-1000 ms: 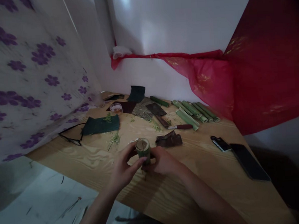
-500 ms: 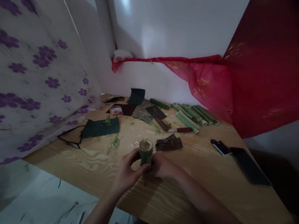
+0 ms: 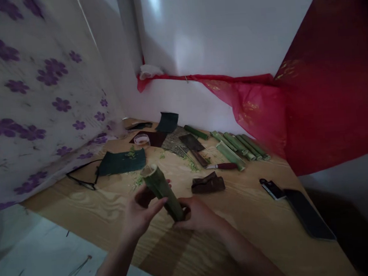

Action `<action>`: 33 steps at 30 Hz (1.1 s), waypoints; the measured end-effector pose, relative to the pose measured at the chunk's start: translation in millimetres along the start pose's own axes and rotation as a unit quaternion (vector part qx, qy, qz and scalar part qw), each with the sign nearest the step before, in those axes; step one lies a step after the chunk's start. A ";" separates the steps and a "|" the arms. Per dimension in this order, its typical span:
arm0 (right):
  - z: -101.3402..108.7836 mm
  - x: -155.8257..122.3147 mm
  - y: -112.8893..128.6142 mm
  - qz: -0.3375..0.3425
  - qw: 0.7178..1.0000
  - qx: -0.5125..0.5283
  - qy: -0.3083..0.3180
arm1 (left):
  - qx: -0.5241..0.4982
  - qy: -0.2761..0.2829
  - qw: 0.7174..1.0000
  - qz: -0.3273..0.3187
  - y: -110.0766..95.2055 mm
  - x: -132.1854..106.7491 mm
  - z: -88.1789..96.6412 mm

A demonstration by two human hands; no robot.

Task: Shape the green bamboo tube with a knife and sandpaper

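A green bamboo tube (image 3: 164, 190) is held between both hands above the wooden table (image 3: 98, 215), its pale cut end tilted up to the left. My left hand (image 3: 143, 210) is closed around its upper part, the thumb along the near side and fingers behind. Near the lower end, my right hand (image 3: 197, 216) grips the tube with thumb and fingers. Just beyond the hands lies a folded dark brown piece (image 3: 207, 183). Green shavings (image 3: 137, 182) are scattered to the left of the tube.
Several bamboo pieces (image 3: 239, 144) lie at the back right near a red-handled knife (image 3: 225, 166) and a cleaver (image 3: 195, 147). Eyeglasses (image 3: 84, 182), a dark green sheet (image 3: 121, 162) and a glass jar (image 3: 141, 140) are at left. A phone (image 3: 309, 213) rests at right.
The bamboo tube has gone from nearly upright to leaning left, showing more of its length. My left hand has moved left with its upper end; my right hand is now at its lower end.
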State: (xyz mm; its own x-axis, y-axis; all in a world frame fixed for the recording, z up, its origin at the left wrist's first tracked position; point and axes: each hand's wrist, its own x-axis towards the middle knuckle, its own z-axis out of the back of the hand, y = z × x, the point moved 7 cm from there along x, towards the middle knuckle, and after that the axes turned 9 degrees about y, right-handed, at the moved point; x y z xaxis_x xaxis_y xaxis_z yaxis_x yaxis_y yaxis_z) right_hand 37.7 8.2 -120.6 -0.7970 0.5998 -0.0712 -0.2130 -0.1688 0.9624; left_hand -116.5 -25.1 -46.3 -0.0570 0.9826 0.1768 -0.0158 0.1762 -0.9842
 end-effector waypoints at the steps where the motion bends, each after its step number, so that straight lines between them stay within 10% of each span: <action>1: 1.1 0.4 0.6 0.000 1.000 0.013 -0.007 | -0.009 -0.013 1.000 0.002 -0.7 2.7 4.0; 17: 28.2 9.7 -28.2 -0.070 0.949 0.268 -0.148 | -0.076 -0.169 0.980 -0.071 -2.6 53.5 17.5; 29: 30.6 4.3 -19.3 -0.064 0.971 0.198 -0.119 | -0.098 -0.184 0.976 -0.068 -5.4 65.9 18.5; 33: 49.3 -11.3 2.9 -0.020 0.986 -0.021 -0.162 | -0.087 -0.251 0.960 -0.087 -22.1 66.4 40.7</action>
State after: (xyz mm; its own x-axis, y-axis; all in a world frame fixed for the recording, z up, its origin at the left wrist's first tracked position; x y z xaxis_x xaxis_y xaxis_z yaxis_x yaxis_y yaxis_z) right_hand 74.0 39.5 -104.1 -0.5672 0.8234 -0.0150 -0.2699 -0.1687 0.9480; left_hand -160.5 33.9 -12.6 -0.5436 0.7930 0.2749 0.0966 0.3845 -0.9181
